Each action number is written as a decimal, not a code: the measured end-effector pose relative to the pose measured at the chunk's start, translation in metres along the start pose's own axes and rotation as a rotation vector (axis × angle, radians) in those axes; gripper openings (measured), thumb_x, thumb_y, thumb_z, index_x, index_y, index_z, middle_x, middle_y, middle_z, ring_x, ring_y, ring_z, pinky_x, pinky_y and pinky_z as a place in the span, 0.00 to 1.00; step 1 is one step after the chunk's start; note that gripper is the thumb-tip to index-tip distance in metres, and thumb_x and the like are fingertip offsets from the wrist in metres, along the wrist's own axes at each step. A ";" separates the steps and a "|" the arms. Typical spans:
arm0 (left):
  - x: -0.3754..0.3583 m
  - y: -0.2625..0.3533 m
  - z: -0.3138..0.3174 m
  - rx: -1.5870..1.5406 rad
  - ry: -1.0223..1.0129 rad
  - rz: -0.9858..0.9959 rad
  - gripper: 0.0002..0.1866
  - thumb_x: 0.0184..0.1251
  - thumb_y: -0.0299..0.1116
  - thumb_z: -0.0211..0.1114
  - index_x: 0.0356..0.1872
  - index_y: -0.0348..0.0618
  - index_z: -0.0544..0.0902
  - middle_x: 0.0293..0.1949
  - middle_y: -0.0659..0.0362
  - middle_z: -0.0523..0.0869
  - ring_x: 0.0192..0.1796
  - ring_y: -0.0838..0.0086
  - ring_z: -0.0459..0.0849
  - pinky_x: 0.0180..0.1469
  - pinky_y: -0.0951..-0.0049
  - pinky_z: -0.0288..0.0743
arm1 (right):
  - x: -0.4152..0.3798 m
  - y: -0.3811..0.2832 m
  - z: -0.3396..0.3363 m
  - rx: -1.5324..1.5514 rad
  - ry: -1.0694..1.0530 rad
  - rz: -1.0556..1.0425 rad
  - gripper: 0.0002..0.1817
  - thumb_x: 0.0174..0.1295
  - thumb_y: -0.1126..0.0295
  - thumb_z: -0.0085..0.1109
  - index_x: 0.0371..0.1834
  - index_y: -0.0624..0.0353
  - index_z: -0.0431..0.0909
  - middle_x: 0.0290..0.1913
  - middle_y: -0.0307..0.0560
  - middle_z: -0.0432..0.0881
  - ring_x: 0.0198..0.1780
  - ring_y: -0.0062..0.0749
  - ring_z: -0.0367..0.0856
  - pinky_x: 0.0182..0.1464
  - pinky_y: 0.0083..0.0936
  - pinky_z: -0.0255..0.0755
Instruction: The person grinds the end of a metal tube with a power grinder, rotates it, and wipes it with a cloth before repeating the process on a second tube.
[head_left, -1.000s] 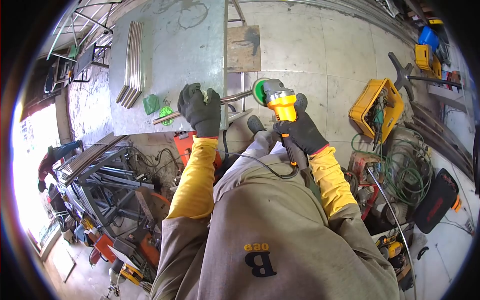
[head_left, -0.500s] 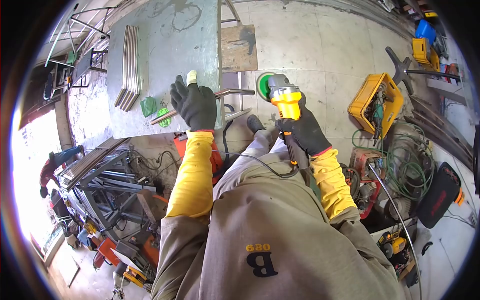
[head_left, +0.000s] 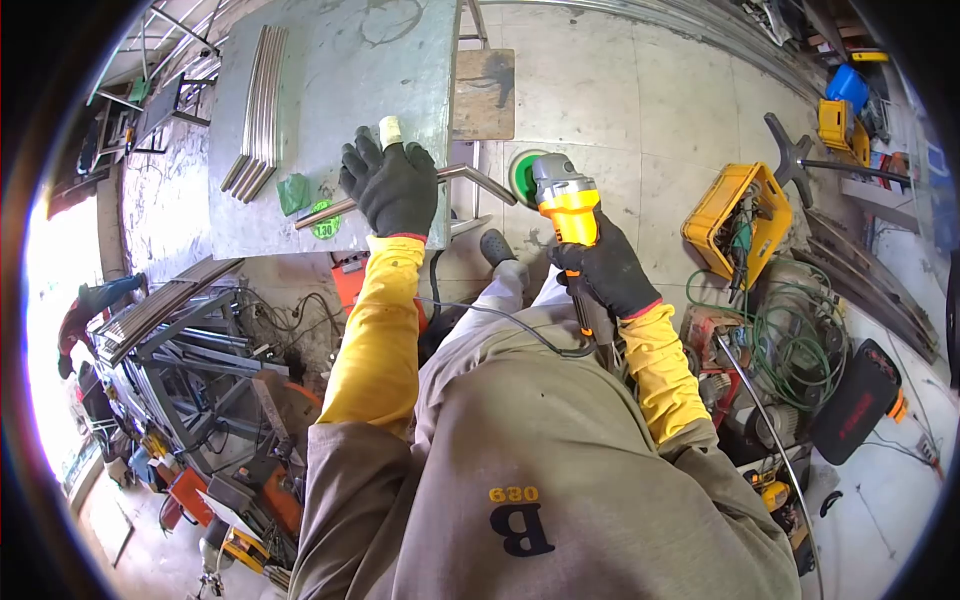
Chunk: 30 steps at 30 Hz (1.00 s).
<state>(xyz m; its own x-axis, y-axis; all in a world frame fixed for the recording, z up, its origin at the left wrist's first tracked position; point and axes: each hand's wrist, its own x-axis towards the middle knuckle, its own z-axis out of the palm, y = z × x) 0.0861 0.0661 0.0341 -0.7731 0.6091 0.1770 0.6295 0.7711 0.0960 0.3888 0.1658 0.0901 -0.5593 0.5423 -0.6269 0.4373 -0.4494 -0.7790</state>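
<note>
Head view: two gloved hands over one metal table [head_left: 330, 60]. Left hand [head_left: 393, 190] closed around one bent steel tube [head_left: 470, 176], pressing it down at the table's near right corner, bent end jutting past the edge. Right hand [head_left: 603, 268] gripping one yellow angle grinder [head_left: 562, 203], green disc just beside the tube's bend, apart from it. One bundle of curved bars [head_left: 258, 105] along the left edge. One yellow crate [head_left: 738, 215] on the floor, right.

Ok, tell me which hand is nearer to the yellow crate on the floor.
Right. The right hand grips the angle grinder just left of the yellow crate in the picture. The left hand rests on the bent metal rod at the table, farther away.
</note>
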 end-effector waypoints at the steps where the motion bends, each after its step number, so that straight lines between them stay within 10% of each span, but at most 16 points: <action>1: 0.001 0.001 -0.002 0.032 -0.051 -0.008 0.30 0.84 0.52 0.56 0.69 0.40 0.89 0.85 0.38 0.71 0.87 0.33 0.65 0.87 0.35 0.55 | 0.000 -0.001 0.001 -0.022 -0.006 -0.016 0.26 0.65 0.65 0.81 0.61 0.63 0.83 0.44 0.45 0.88 0.42 0.31 0.87 0.47 0.34 0.84; 23: -0.002 0.006 -0.010 0.077 -0.135 -0.022 0.32 0.86 0.54 0.55 0.77 0.41 0.83 0.89 0.41 0.67 0.88 0.35 0.63 0.88 0.33 0.53 | 0.012 -0.018 0.020 -0.126 -0.073 -0.130 0.26 0.67 0.70 0.78 0.65 0.60 0.77 0.45 0.44 0.85 0.39 0.29 0.88 0.41 0.31 0.86; 30: 0.002 0.006 -0.012 0.109 -0.199 -0.025 0.33 0.86 0.54 0.54 0.78 0.42 0.81 0.89 0.42 0.66 0.88 0.35 0.63 0.88 0.34 0.53 | 0.010 0.005 0.002 0.042 0.005 0.125 0.23 0.67 0.69 0.76 0.63 0.62 0.81 0.43 0.46 0.88 0.35 0.32 0.89 0.40 0.33 0.86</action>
<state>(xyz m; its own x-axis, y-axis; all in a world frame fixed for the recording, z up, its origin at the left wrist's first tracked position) 0.0891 0.0693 0.0469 -0.7955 0.6056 -0.0214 0.6059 0.7955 -0.0108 0.3840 0.1672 0.0799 -0.4986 0.4840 -0.7191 0.4733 -0.5430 -0.6936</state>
